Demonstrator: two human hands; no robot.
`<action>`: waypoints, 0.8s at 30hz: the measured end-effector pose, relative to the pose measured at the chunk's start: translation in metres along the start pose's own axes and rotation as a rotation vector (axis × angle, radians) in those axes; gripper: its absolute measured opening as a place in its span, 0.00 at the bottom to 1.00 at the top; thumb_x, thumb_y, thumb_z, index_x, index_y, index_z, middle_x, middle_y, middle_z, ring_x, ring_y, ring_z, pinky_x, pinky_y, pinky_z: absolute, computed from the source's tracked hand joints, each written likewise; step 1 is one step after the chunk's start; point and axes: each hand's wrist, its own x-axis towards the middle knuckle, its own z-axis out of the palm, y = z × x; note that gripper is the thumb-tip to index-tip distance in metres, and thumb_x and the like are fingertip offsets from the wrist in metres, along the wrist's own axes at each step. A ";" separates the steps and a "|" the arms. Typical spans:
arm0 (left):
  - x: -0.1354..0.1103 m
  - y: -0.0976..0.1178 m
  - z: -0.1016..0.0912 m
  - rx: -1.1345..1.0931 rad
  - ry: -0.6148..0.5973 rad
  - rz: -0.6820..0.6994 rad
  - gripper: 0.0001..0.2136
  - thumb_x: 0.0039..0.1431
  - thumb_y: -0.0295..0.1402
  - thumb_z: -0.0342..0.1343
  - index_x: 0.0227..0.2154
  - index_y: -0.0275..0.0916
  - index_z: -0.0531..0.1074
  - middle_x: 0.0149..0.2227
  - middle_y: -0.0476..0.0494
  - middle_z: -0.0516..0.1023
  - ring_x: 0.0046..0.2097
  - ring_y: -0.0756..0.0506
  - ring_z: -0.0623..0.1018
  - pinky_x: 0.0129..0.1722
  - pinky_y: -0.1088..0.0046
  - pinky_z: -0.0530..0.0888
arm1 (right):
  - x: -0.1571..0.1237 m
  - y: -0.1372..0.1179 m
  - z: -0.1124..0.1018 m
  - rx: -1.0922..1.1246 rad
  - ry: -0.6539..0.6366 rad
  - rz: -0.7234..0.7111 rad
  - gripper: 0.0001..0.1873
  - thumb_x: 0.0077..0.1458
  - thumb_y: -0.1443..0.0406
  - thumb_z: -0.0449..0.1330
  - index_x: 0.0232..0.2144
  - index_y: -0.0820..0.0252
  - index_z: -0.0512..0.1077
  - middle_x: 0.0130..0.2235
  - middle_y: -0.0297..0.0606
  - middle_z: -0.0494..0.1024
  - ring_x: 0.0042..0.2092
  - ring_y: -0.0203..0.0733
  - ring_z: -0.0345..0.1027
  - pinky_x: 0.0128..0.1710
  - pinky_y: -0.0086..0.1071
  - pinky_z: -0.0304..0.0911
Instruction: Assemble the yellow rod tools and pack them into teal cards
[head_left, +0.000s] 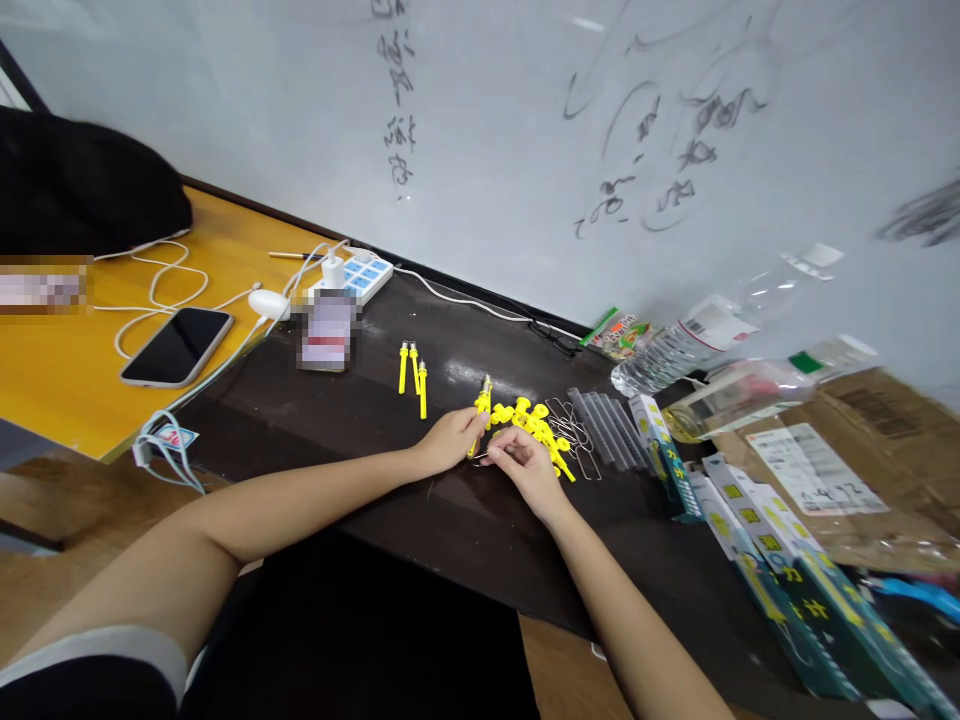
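My left hand (450, 438) is closed around a small yellow plastic clip (482, 404) held upright over the dark table (360, 430). My right hand (525, 462) is pinched on a thin metal wire piece (486, 456) right beside that clip. Just beyond my fingers lies a heap of loose yellow clips (536, 425). Behind the heap are several bent metal wire pieces (574, 435) and a row of clear plastic tubes (607, 425). To the left, three assembled yellow clips (413, 372) lie apart on the table.
Green-and-white boxes (780, 560) stretch along the right, with clear plastic bottles (697, 340) and a cardboard box (847, 460) behind. At left sit a phone (178, 345), white cables, a power strip (361, 275) and a dark bag (75, 180) on the yellow desk (67, 370). A whiteboard wall backs it.
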 end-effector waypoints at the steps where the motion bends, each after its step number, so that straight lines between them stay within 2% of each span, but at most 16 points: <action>1: -0.001 0.000 0.001 -0.030 -0.016 -0.008 0.17 0.63 0.43 0.38 0.23 0.39 0.59 0.16 0.53 0.65 0.19 0.52 0.66 0.22 0.77 0.62 | 0.000 0.000 0.001 0.005 0.006 -0.002 0.12 0.52 0.56 0.61 0.27 0.57 0.65 0.27 0.32 0.71 0.29 0.37 0.67 0.32 0.33 0.65; 3: -0.003 0.000 0.002 -0.040 -0.032 -0.016 0.18 0.64 0.44 0.36 0.23 0.39 0.58 0.15 0.54 0.65 0.18 0.52 0.66 0.21 0.76 0.62 | 0.001 0.001 0.003 -0.021 0.025 -0.015 0.13 0.52 0.56 0.61 0.26 0.57 0.64 0.25 0.31 0.70 0.26 0.36 0.65 0.29 0.32 0.64; 6: -0.004 0.002 0.001 0.074 0.011 0.017 0.19 0.64 0.42 0.35 0.21 0.39 0.59 0.14 0.54 0.62 0.19 0.51 0.66 0.24 0.75 0.62 | 0.000 0.002 0.006 -0.151 0.032 -0.028 0.12 0.52 0.57 0.60 0.26 0.57 0.63 0.24 0.30 0.67 0.25 0.34 0.61 0.26 0.30 0.60; 11: -0.005 0.006 0.000 0.275 0.039 0.099 0.18 0.64 0.39 0.37 0.22 0.38 0.62 0.21 0.50 0.67 0.27 0.50 0.68 0.29 0.74 0.61 | -0.005 -0.002 0.004 -0.426 -0.075 -0.089 0.04 0.56 0.64 0.55 0.29 0.57 0.65 0.25 0.31 0.65 0.26 0.35 0.59 0.27 0.29 0.58; 17: -0.002 0.004 0.001 0.284 0.016 0.090 0.16 0.64 0.37 0.38 0.23 0.38 0.62 0.23 0.49 0.67 0.28 0.49 0.68 0.30 0.74 0.61 | -0.008 -0.019 0.002 -0.767 -0.117 -0.302 0.05 0.57 0.67 0.54 0.30 0.57 0.69 0.30 0.36 0.69 0.34 0.41 0.62 0.36 0.34 0.59; 20: -0.001 0.001 0.002 0.160 -0.011 0.068 0.17 0.64 0.39 0.38 0.22 0.38 0.60 0.20 0.52 0.64 0.25 0.51 0.66 0.28 0.75 0.61 | -0.009 -0.023 0.004 -0.730 -0.105 -0.340 0.08 0.59 0.67 0.52 0.30 0.57 0.70 0.31 0.38 0.71 0.35 0.42 0.63 0.38 0.35 0.59; 24: -0.003 0.000 0.006 -0.089 -0.077 -0.013 0.17 0.62 0.43 0.39 0.23 0.38 0.59 0.17 0.55 0.60 0.18 0.54 0.61 0.21 0.77 0.60 | -0.010 -0.016 0.013 -0.544 0.013 -0.266 0.08 0.59 0.66 0.53 0.29 0.57 0.70 0.29 0.36 0.71 0.32 0.40 0.63 0.34 0.33 0.59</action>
